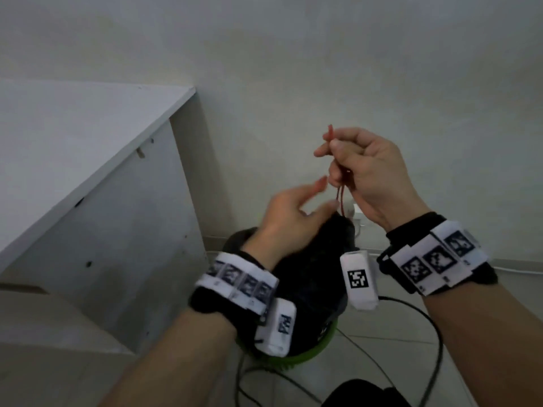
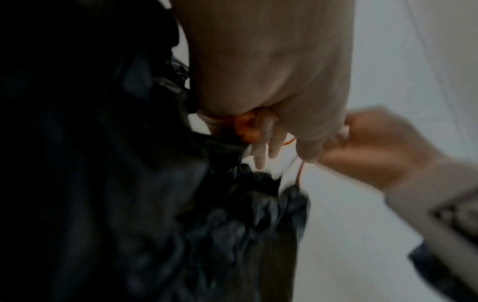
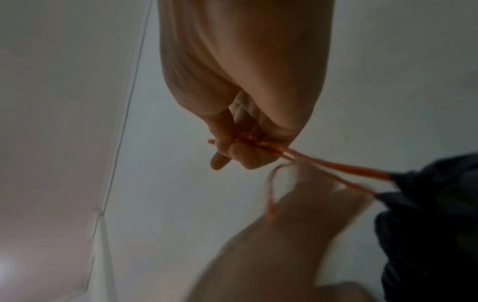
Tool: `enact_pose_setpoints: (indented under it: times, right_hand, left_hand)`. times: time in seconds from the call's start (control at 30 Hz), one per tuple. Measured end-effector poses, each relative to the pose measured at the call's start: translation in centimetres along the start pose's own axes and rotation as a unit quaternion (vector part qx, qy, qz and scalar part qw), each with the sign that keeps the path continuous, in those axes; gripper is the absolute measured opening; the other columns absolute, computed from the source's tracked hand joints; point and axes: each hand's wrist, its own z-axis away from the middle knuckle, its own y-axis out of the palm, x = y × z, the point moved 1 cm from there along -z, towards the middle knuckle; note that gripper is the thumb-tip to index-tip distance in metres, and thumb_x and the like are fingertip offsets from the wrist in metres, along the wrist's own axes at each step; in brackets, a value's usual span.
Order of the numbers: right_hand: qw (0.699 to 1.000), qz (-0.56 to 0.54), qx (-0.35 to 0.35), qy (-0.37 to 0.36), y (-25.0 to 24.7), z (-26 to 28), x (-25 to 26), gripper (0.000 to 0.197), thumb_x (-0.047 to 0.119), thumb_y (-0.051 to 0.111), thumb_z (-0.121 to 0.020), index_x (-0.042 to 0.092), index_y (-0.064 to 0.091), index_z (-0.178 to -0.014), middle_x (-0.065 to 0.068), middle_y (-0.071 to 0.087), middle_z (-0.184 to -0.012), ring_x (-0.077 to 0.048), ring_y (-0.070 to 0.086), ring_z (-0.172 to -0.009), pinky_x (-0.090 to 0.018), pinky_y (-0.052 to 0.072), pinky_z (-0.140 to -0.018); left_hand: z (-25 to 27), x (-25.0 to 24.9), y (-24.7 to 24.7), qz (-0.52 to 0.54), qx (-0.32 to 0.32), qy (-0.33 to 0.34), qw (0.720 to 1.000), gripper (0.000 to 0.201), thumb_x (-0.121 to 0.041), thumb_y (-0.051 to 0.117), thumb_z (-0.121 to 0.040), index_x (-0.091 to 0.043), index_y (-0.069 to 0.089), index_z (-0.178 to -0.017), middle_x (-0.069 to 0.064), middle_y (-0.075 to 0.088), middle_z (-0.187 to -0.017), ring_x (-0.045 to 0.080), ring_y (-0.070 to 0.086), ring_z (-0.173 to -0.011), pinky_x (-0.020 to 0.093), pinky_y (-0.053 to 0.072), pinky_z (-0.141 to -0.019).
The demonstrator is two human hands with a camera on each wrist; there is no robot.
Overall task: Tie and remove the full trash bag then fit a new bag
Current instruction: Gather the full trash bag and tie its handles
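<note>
Up high, the right hand [image 1: 363, 174] pinches the thin red drawstring [image 1: 340, 198] of the crinkled black trash bag [image 1: 311, 277], which sits in a green bin [image 1: 296, 358]; the left hand [image 1: 293, 212] hovers beside, fingers relaxed.

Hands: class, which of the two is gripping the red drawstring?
The right hand. Its fingers curl round the drawstring, pulling it up from the black bag. The left hand is beside the string, fingers loosely spread, holding nothing.
</note>
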Motion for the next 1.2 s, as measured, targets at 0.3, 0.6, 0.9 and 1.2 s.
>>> enact_pose_setpoints:
  times: [0.3,0.6,0.9,1.2]
  right_hand:
    - [0.992,0.045,-0.121,0.003,-5.0,1.4,-3.2,0.017,0.000,0.052,-0.097,0.010,0.063,-0.090,-0.005,0.066,-0.070,-0.010,0.031,-0.038,-0.021,0.025,-0.042]
    - [0.965,0.158,0.208,0.025,8.7,7.1,-11.5,0.003,0.020,0.069,-0.091,0.019,0.069,-0.089,0.011,0.069,-0.078,-0.002,0.062,-0.074,-0.026,0.050,-0.073]
    - [0.964,0.192,0.113,0.144,2.6,7.7,-15.0,0.009,0.018,0.069,-0.091,0.021,0.064,-0.098,0.014,0.058,-0.075,0.006,0.052,-0.058,-0.011,0.042,-0.062]
    - [0.974,0.082,0.052,0.203,1.0,8.5,-10.5,0.030,0.014,0.039,-0.106,0.010,0.053,-0.079,-0.005,0.039,-0.059,-0.009,0.028,-0.041,-0.018,0.023,-0.040]
  left_hand:
    - [1.2,3.1,0.5,0.027,0.017,-0.049,0.998,0.032,-0.039,0.062,-0.095,-0.013,0.080,-0.087,-0.005,0.077,-0.081,-0.010,0.065,-0.070,0.019,0.052,-0.073]
    - [-1.7,-6.8,-9.2,0.134,-0.032,0.001,0.991,0.045,-0.037,0.030,-0.108,-0.020,0.038,-0.067,-0.001,0.023,-0.052,0.010,0.017,-0.038,0.020,0.015,-0.039]
    - [1.0,0.3,-9.5,0.098,-0.087,-0.101,0.986,0.027,-0.020,0.027,-0.107,-0.015,0.041,-0.084,0.010,0.040,-0.060,0.007,0.033,-0.036,0.020,0.027,-0.038]
    - [4.5,7.9,-2.9,0.079,-0.091,-0.112,0.986,0.014,-0.010,0.039,-0.105,-0.021,0.046,-0.109,0.000,0.051,-0.064,0.003,0.045,-0.049,0.022,0.037,-0.052]
